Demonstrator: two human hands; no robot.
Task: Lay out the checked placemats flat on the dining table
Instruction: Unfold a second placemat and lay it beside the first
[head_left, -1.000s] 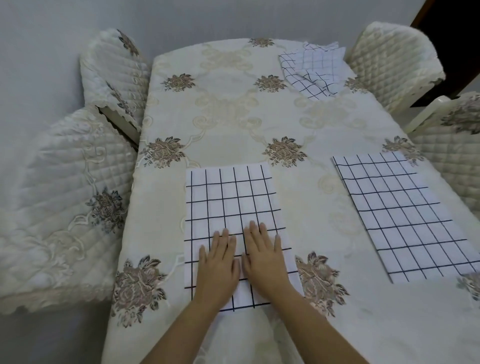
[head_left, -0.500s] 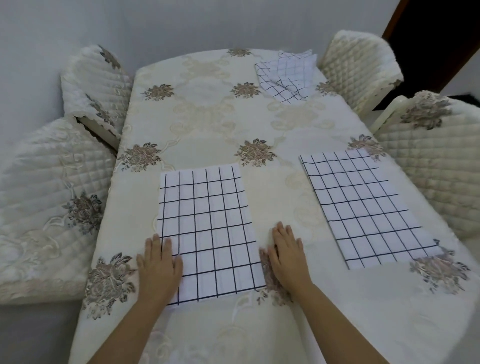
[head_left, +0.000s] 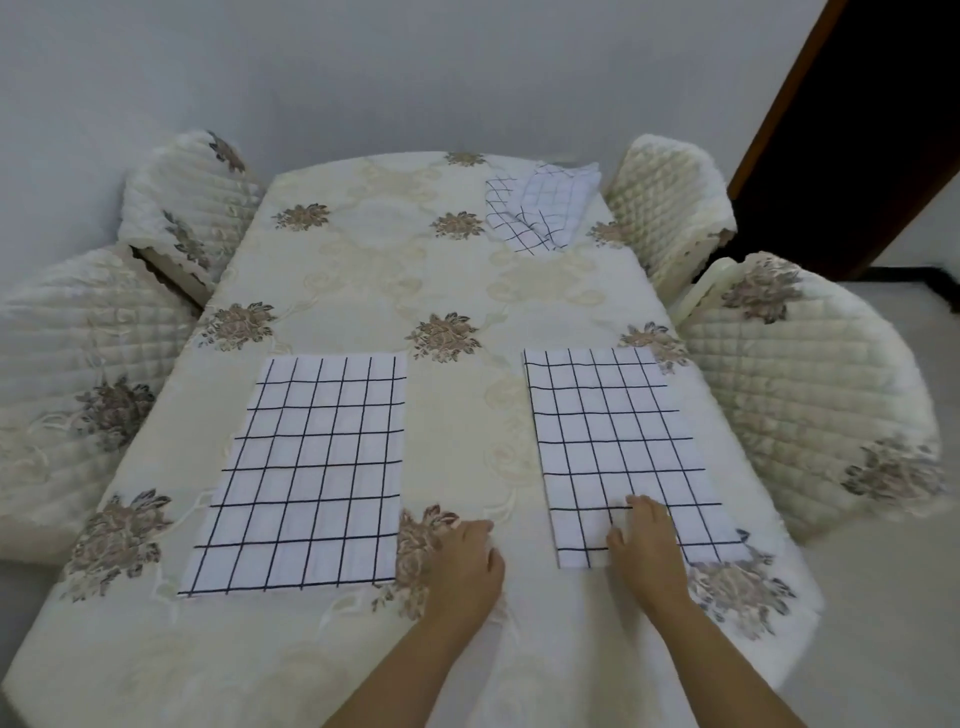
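Checked placemats, head view: two white cloth mats with black grid lines lie flat on the dining table, which is covered in cream floral-embroidered cloth. The left placemat is near the left edge and the right placemat near the right edge, well apart. A bunched pile of checked cloth sits at the far right corner, not spread. Judged about halfway: that pile is left to lay out.

Left hand rests palm down on the table cover between the mats, fingers together, relaxed, holding nothing. Right hand lies flat on the right placemat's near edge, fingers straight, slightly apart, gripping nothing; likely smoothing.
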